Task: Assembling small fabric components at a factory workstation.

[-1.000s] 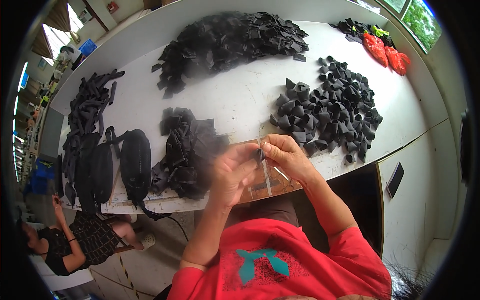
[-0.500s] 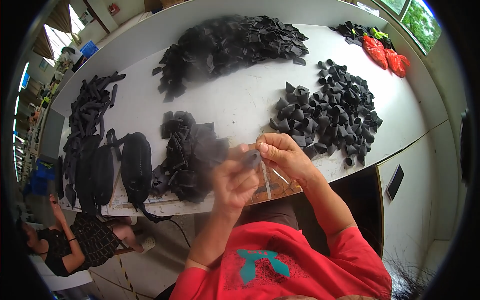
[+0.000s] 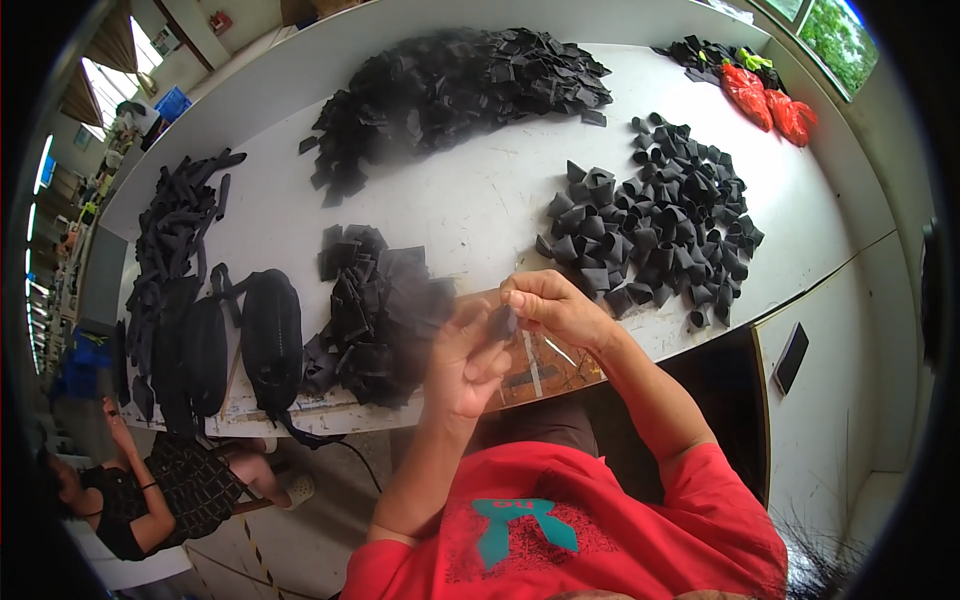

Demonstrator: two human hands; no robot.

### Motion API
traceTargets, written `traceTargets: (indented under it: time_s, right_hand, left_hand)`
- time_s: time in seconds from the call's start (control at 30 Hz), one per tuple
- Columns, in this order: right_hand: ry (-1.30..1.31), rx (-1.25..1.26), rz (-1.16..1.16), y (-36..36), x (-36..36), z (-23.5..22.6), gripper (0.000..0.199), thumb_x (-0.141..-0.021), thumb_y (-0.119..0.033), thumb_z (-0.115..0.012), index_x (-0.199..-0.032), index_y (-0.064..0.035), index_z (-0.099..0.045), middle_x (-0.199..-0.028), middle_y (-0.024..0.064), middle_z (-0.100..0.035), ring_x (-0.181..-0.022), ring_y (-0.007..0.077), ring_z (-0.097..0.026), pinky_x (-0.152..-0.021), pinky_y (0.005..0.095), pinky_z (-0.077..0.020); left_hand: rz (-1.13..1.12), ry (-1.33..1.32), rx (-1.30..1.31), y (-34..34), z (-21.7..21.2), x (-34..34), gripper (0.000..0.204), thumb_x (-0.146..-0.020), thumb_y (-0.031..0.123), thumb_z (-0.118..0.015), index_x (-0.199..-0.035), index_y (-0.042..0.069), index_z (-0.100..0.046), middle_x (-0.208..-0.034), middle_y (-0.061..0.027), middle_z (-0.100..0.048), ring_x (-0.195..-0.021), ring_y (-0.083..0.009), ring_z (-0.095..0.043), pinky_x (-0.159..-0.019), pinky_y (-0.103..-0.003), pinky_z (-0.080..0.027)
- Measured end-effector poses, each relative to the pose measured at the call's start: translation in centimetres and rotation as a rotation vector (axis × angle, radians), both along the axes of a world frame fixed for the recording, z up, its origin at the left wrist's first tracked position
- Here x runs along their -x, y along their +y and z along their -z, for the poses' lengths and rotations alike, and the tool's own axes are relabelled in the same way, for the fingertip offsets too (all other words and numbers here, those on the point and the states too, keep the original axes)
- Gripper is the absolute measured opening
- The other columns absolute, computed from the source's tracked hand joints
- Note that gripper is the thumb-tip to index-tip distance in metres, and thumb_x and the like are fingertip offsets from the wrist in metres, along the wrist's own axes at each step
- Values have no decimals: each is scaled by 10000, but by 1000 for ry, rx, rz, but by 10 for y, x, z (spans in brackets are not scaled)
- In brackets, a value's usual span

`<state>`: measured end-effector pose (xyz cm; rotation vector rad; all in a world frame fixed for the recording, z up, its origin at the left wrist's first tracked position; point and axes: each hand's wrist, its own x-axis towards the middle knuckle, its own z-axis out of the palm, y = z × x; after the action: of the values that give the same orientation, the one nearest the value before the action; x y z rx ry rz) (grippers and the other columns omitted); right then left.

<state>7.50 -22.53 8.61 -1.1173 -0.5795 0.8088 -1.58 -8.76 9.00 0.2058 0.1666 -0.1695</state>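
A small dark fabric piece (image 3: 502, 322), bent into a curved shape, is held between my two hands above the near edge of the table. My right hand (image 3: 556, 308) pinches its upper edge between thumb and fingers. Against its other side are the curled fingers of my left hand (image 3: 462, 365), partly blurred. Close by on the left lies a pile of flat black fabric pieces (image 3: 365, 315). Beyond my right hand spreads a heap of black pieces folded into loops (image 3: 660, 215).
A large heap of flat black pieces (image 3: 460, 85) lies at the back. At left are black strips (image 3: 180, 215) and black pouches (image 3: 272, 335). Red plastic bags (image 3: 770, 105) sit in the far right corner. A phone (image 3: 790, 358) rests at right. Another person (image 3: 140, 490) sits at lower left.
My left hand's fingers have loosened and spread a little around the piece. The piece has turned and shifted slightly left, with my right hand still pinching it.
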Motion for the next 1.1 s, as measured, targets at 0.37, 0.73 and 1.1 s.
traceTargets:
  time_s: [0.37, 0.73, 1.1]
  right_hand:
    - [-760, 213, 538, -10, 16, -17, 234, -843, -216, -539, -868, 16, -557, -722, 81, -497, -607, 176, -478, -537, 265, -381]
    - [-1313, 298, 674, 2, 27, -38, 241, -602, -89, -686, -807, -28, -577, -697, 60, -502, -626, 206, -518, -486, 295, -430]
    - [-1125, 278, 688, 0, 32, -25, 225, -625, -45, -681, -836, -25, -606, -712, 75, -539, -600, 203, -528, -497, 292, -429]
  left_hand:
    - [-412, -571, -1575, -1, -25, -11, 198, -797, 45, -554, -990, 10, -582, -909, -72, -581, -879, -121, -534, -781, -258, -421]
    - [-539, -171, -660, -7, -15, -3, 66, -845, 77, -529, -889, 37, -558, -887, -72, -564, -828, -144, -520, -784, -279, -404]
    - [-265, -233, -1109, 8, -28, -5, 229, -802, 21, -577, -1026, -17, -557, -859, -48, -569, -747, -89, -514, -665, -186, -405]
